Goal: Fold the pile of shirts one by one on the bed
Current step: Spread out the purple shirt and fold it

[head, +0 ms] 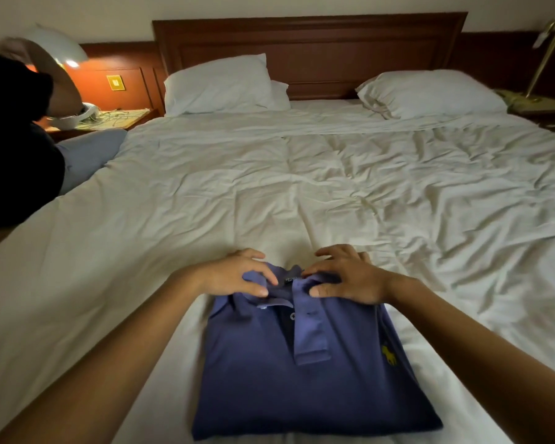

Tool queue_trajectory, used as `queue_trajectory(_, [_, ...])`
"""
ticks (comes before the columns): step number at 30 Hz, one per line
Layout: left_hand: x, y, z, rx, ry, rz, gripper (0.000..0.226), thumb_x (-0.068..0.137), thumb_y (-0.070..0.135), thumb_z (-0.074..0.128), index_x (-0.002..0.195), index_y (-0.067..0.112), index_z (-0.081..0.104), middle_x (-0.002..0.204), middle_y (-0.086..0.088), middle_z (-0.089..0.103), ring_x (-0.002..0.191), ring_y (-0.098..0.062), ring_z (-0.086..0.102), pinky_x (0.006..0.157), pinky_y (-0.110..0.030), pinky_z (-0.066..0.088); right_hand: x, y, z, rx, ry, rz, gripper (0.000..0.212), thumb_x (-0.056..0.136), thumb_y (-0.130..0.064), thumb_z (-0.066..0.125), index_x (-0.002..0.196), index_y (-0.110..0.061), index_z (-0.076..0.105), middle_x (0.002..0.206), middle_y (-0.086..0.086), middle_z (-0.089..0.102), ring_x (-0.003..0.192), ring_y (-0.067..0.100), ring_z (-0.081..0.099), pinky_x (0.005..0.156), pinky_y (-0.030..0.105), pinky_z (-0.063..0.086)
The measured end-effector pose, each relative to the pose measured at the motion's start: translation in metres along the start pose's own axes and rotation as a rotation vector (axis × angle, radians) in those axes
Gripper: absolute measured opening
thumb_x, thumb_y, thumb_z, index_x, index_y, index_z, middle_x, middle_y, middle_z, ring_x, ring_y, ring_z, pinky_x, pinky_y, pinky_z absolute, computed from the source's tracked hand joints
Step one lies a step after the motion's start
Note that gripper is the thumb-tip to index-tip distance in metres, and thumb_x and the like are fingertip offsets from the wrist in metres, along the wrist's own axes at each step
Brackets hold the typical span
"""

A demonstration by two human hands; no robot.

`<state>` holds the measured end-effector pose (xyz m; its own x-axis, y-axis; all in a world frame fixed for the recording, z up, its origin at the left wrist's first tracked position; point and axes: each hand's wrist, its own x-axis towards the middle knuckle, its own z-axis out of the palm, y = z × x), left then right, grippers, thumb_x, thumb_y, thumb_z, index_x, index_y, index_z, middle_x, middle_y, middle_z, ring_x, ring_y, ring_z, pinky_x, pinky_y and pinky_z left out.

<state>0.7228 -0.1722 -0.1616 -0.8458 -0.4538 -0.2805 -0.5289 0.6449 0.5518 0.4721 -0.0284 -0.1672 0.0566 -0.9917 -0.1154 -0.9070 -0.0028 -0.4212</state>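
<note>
Shirt (302,363), blue polo, lies folded square on the bed (302,187) near its foot. Left hand (237,277) and right hand (350,277) pinch the collar, apparently straightening it. No pile in view; next move likely sets this one aside.

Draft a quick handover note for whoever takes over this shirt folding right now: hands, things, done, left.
Left hand: pinches the collar of the blue polo shirt.
Right hand: pinches the collar's other side.
Shirt: folded into a rectangle, front up, on the bed's near end.
Done: this shirt's folds look made.
Left: flatten the collar, release; no other shirts in view.
</note>
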Motion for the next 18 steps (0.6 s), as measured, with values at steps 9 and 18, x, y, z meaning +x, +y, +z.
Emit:
queue_trajectory(9, [-0.001,0.017,-0.002,-0.083,0.017,0.059,0.039,0.077,0.034,0.085,0.111,0.046,0.069,0.146,0.017,0.037,0.137,0.008,0.029,0.099,0.006,0.017,-0.007,0.004,-0.001,0.205,0.347,-0.07,0.018,0.09,-0.033,0.07,0.09,-0.048,0.059,0.108,-0.019,0.058,0.111,0.01,0.05,0.103,0.043,0.035])
queue_trajectory(18, [0.006,0.027,0.001,-0.124,0.056,0.068,0.025,0.074,0.032,0.086,0.096,0.036,0.075,0.138,0.02,0.049,0.132,0.008,0.04,0.106,-0.008,0.029,-0.017,0.011,0.008,0.412,0.435,-0.106,0.019,0.091,-0.017,0.07,0.091,-0.035,0.066,0.095,-0.011,0.066,0.097,0.006,0.06,0.085,0.017,0.042])
